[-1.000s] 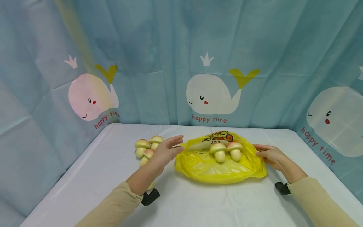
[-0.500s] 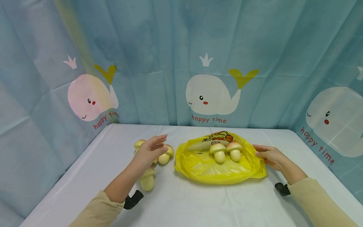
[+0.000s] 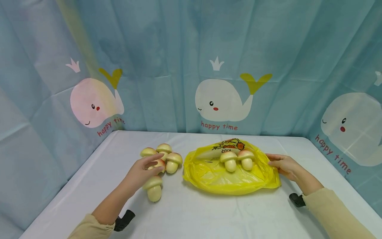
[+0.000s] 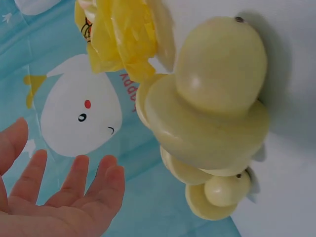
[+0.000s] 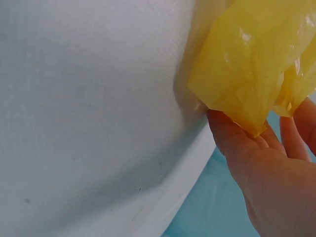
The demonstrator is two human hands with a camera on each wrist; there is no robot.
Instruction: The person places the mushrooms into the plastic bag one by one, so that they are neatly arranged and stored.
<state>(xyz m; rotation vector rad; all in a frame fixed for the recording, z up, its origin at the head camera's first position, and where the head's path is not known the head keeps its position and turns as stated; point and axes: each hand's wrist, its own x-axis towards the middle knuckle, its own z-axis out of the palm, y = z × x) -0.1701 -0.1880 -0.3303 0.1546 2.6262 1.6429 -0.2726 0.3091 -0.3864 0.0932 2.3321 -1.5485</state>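
Observation:
My left hand point(image 3: 141, 172) hovers beside a cluster of several toy mushrooms point(image 3: 173, 162) on the left of the table, its fingers spread and holding nothing. It partly covers two of them. In the left wrist view the nearest mushroom point(image 4: 217, 69) looms large, apart from the fingers point(image 4: 74, 182). A yellow plastic bag point(image 3: 209, 184) lies with its mouth wide, and two toy mushrooms point(image 3: 229, 161) sit side by side in it. At the bag's right edge my right hand point(image 3: 286, 166) pinches the plastic between thumb and fingers; the exact grip is partly hidden.
The white-covered table point(image 3: 215, 215) ends at a blue curtain point(image 3: 167, 99) printed with whales, which also runs along both sides. Black wrist devices point(image 3: 124, 219) hang under both forearms.
My left hand has drawn back left and down from beside the bag to the mushroom cluster, uncovering a mushroom at the cluster's right. My right hand and the bag have stayed put.

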